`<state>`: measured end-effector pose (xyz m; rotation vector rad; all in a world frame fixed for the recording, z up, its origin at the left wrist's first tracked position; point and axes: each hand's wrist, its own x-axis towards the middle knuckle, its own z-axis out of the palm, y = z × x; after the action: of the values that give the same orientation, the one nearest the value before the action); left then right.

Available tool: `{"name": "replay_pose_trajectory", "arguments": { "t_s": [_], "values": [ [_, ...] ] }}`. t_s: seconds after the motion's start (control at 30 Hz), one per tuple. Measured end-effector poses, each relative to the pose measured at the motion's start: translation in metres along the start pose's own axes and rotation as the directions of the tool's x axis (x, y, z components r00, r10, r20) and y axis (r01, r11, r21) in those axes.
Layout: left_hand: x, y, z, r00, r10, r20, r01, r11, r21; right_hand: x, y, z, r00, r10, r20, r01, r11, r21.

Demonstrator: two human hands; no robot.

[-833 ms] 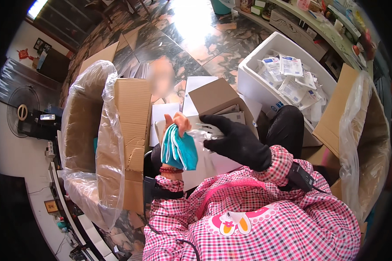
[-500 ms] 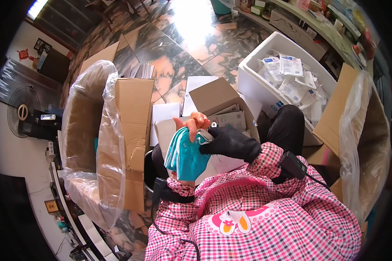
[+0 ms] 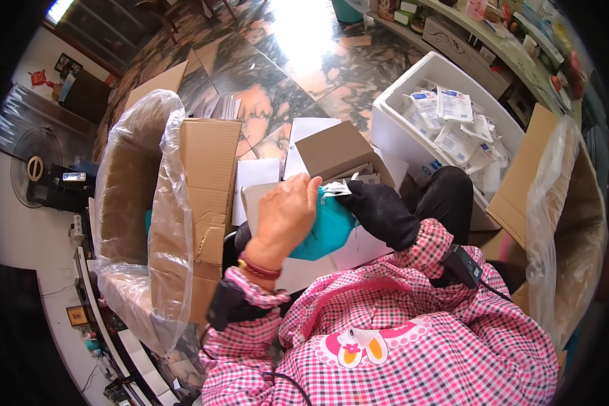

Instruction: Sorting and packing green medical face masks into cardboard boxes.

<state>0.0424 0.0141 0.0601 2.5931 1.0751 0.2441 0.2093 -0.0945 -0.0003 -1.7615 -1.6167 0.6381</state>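
In front of my lap, my left hand (image 3: 283,215), bare with a red bracelet at the wrist, is closed on the upper edge of a teal bundle (image 3: 326,237). The bundle looks like folded face masks; how many lie in it I cannot tell. My right hand (image 3: 384,215), in a black glove, is closed on the bundle's upper right end. A small white strip (image 3: 336,189) with green marks shows along the top between both hands. Just beyond is an open brown carton (image 3: 335,149) with white printed packets in it, partly hidden by my hands.
Large cartons lined with clear plastic stand at the left (image 3: 206,183) and right (image 3: 521,196). A white foam box (image 3: 402,125) full of sealed packets sits at the far right. White sheets (image 3: 258,177) lie near the small carton. A fan (image 3: 35,172) is at far left.
My left hand has turned over, its back now upward, and grips the bundle's top edge. The teal bundle has shifted right and its fanned layers no longer show.
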Motion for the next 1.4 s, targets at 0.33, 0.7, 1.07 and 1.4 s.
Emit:
{"name": "replay_pose_trajectory", "arguments": {
  "t_s": [0.33, 0.7, 1.07, 1.4],
  "values": [
    [-0.009, -0.005, 0.055, 0.996, 0.060, -0.073, -0.058, 0.998, 0.029, -0.003, -0.010, -0.008, 0.898, -0.431, -0.084, 0.285, 0.718, -0.635],
    [0.016, -0.064, 0.039, 0.919, -0.311, -0.243, 0.242, 0.930, -0.278, -0.048, 0.012, 0.032, 0.661, -0.743, 0.111, 0.703, 0.560, -0.439],
    [0.008, -0.029, 0.004, 0.977, 0.014, -0.214, -0.068, 0.966, -0.248, 0.005, -0.017, -0.018, 0.940, -0.158, -0.304, 0.284, 0.856, 0.433],
    [0.004, -0.014, 0.011, 0.962, 0.141, -0.232, -0.195, 0.953, -0.230, 0.012, -0.030, -0.006, 0.928, -0.331, -0.170, 0.298, 0.935, -0.191]
  ]
}}
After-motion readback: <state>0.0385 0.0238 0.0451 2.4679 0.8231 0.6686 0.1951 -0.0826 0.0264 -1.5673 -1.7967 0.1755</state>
